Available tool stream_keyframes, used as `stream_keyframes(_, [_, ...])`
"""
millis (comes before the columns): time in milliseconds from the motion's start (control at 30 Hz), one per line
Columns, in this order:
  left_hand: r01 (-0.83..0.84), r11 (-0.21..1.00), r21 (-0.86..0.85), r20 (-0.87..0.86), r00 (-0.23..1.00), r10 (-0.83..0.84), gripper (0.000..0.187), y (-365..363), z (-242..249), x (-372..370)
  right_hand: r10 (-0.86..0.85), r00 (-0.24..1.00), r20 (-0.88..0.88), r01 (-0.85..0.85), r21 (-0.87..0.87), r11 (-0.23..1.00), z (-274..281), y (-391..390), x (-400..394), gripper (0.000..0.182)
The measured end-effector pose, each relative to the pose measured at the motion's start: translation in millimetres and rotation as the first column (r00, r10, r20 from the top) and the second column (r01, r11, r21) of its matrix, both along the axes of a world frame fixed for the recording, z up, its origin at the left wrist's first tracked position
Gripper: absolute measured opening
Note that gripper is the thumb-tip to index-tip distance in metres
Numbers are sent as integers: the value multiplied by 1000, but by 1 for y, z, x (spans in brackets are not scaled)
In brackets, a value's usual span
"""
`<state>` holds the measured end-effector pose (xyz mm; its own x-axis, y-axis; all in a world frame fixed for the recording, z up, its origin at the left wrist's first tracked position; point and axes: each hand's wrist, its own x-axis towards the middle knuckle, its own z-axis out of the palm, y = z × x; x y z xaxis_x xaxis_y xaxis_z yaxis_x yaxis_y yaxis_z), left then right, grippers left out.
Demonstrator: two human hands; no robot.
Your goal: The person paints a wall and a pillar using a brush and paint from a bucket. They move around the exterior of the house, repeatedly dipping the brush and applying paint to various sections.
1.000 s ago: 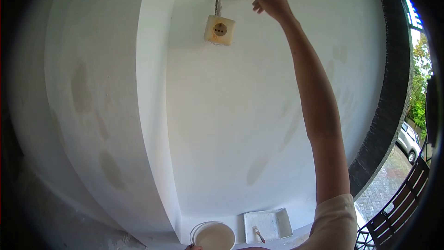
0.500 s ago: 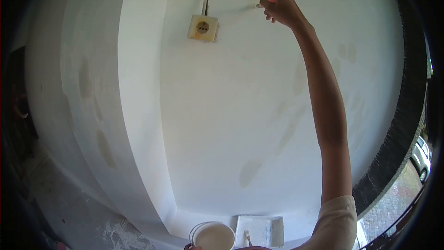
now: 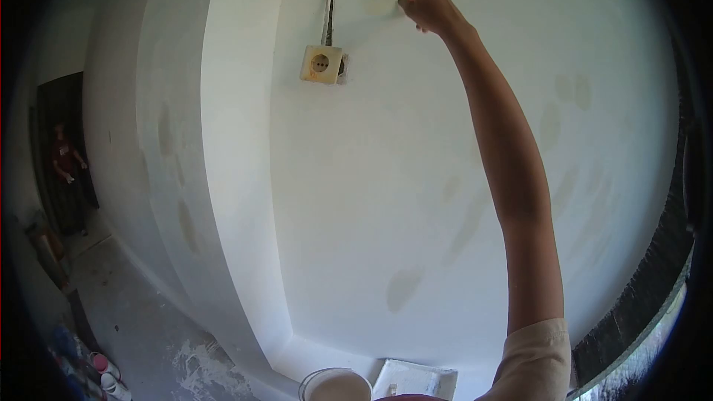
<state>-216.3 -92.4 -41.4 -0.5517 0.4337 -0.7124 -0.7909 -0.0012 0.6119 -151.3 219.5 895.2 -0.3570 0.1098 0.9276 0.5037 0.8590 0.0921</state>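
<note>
High on the white wall, my right hand (image 3: 431, 9) is closed, its knuckles close to a damp-looking patch (image 3: 381, 3). The small red-handled tool that showed in it earlier is hidden behind the fingers now. Left of the hand and lower, a yellowed wall socket (image 3: 321, 64) sits crooked below a cut channel with a cable (image 3: 329, 4). At the bottom edge stands a round bucket (image 3: 327, 370) of pale, paint-like liquid. My left hand is out of view.
Beside the bucket is a white paint tray (image 3: 438, 384) with a brush (image 3: 393, 389) partly showing. A pillar (image 3: 238, 141) juts out on the left. Far left, a person (image 3: 65, 160) stands at a dark doorway; containers (image 3: 108, 371) stand on the floor.
My right hand has shifted left along the wall, and the tool has gone out of sight. The view has turned left, showing the person. My left hand has left the frame.
</note>
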Motion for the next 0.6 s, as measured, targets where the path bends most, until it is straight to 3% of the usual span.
stream_keyframes(133, [-45,999,-17,-23,999,44,49,-14,-3,-2,92,996,0,-92,-79,993,-5,-20,15,26])
stream_keyframes(233, [-80,996,-25,-36,996,79,45,-27,-1,0,137,986,-96,-103,292,951,5,8,11,25])
stream_keyframes(267, [-88,996,-30,-41,995,87,44,-31,-1,0,24,995,-99,-2,224,975,4,19,9,23])
stream_keyframes(367, [-130,991,-38,-76,989,127,40,-47,1,-8,99,991,-95,-66,302,951,-44,26,2,22])
stream_keyframes(400, [-143,989,-37,-88,986,139,39,-52,2,-11,148,988,39,-151,75,986,-77,4,12,21])
stream_keyframes(433, [-159,987,-35,-97,983,155,38,-57,2,-12,252,955,153,-270,110,957,-124,-4,20,21])
stream_keyframes(467, [-172,985,-30,-107,980,168,36,-61,0,-15,236,965,115,-259,274,926,-191,4,23,27])
stream_keyframes(533, [-200,980,-17,-119,973,196,34,-70,-3,-20,312,949,51,-309,-60,949,-332,-36,55,27])
stream_keyframes(567, [-214,977,-14,-131,969,210,33,-72,-4,-25,304,950,65,-266,-340,902,-409,-39,71,22])
stream_keyframes(600, [-233,972,-9,-136,964,230,32,-74,-4,-30,314,949,37,-252,-513,821,-492,-37,80,27])
